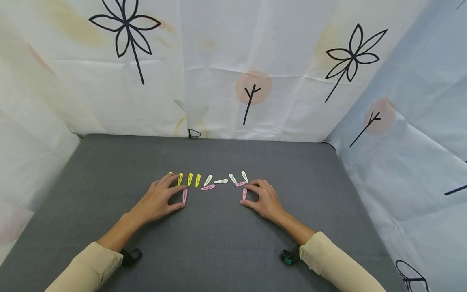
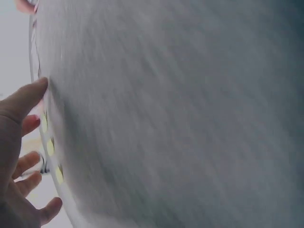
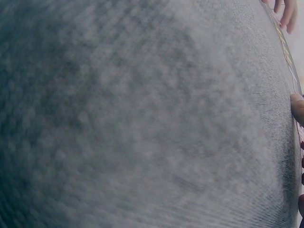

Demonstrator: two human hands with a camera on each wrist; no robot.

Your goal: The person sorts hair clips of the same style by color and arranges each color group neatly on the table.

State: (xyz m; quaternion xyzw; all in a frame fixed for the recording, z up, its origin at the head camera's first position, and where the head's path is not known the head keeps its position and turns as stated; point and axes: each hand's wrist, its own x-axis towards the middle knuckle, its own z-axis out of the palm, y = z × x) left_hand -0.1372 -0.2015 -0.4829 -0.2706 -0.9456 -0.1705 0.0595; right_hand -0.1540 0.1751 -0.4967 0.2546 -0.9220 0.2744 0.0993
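Observation:
My left hand (image 1: 159, 198) holds a pink snap hair clip (image 1: 185, 196) end to end between thumb and forefinger, and its other fingers spread over the left end of a row of yellow clips (image 1: 190, 179). On the right, my right hand (image 1: 265, 200) pinches another pink hair clip (image 1: 245, 193) the same way. Between the hands lie several white clips (image 1: 220, 181), a pink clip (image 1: 207, 187) and, near the right forefinger, one more pink clip (image 1: 240, 183). The left wrist view shows the left thumb (image 2: 28, 97) at the table's surface; the right wrist view catches only the right thumb (image 3: 298, 108) and fingertips.
The clips lie on a dark grey table (image 1: 211, 247). White cloth with printed flowers (image 1: 219, 48) hangs behind it and at both sides. Black straps with small devices (image 1: 290, 256) sit at both wrists by the beige sleeves.

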